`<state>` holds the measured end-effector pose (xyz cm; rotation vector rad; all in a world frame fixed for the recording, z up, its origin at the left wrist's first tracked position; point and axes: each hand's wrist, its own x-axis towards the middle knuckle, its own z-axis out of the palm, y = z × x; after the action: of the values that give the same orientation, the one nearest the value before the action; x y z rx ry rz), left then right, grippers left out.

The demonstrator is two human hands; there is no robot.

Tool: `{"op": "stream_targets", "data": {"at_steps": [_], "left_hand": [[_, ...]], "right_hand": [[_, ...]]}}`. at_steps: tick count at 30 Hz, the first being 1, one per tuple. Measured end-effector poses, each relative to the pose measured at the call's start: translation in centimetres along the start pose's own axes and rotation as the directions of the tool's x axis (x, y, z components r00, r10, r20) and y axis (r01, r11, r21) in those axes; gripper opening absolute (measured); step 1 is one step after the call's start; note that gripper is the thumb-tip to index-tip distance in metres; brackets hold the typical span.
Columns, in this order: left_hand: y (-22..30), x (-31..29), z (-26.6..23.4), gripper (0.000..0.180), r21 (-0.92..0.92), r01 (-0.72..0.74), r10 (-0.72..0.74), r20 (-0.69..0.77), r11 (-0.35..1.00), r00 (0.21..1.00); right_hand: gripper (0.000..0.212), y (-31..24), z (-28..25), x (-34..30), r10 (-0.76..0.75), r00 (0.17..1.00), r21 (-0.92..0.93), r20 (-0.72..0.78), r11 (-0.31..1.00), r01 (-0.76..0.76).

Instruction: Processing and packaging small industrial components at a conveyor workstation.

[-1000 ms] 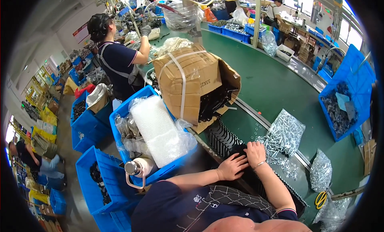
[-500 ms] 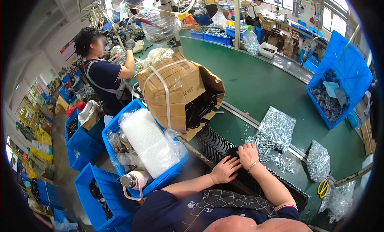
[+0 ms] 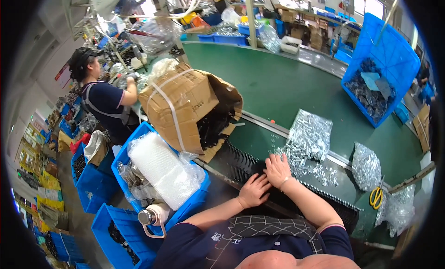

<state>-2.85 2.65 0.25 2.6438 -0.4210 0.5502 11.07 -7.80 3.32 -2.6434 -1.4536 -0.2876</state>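
A long row of thin black parts, packed side by side, runs along the near edge of the green bench. My left hand lies against the near side of the row, fingers stretched out. Beside it my right hand rests over the top of the row, fingers extended and a band on its wrist. Neither palm is visible. Just beyond my right hand, a clear bag of silvery metal pieces lies with small pieces spilled from it. Loose metal rings are scattered close to the row.
A torn cardboard box holds black parts at the row's left end. Blue crates stand left, one carrying bubble wrap and a bottle. Yellow-handled scissors and a tilted blue bin are right. A co-worker stands far left.
My view has shifted, so the bench and boxes sit differently in the picture. Both hands stay on the black row, close together. The co-worker's raised gloved hand has come down.
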Motion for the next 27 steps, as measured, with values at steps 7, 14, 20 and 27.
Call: {"op": "stream_targets", "data": {"at_steps": [7,14,20,27], "left_hand": [[-0.4,0.2,-0.4,0.049,0.046,0.035,-0.034,-0.021,0.998,0.999],[-0.4,0.6,0.1,0.05,0.046,0.003,-0.003,-0.016,0.999,1.0],[0.7,0.1,-0.2,0.054,0.156,0.132,-0.12,-0.087,0.979,0.989],[0.2,0.3,0.1,0.054,0.158,0.117,-0.102,-0.103,0.98,0.989]], "right_hand": [[0.022,-0.5,-1.3,1.8,-0.057,0.992,-0.038,0.114,0.997,0.062],[0.026,0.3,0.1,0.8,-0.052,0.998,-0.08,-0.035,0.996,0.049],[0.029,-0.1,-0.2,0.7,-0.07,0.997,-0.111,-0.016,0.992,0.068],[0.027,1.8,-2.9,0.3,0.03,0.976,-0.051,0.215,0.999,-0.019]]}}
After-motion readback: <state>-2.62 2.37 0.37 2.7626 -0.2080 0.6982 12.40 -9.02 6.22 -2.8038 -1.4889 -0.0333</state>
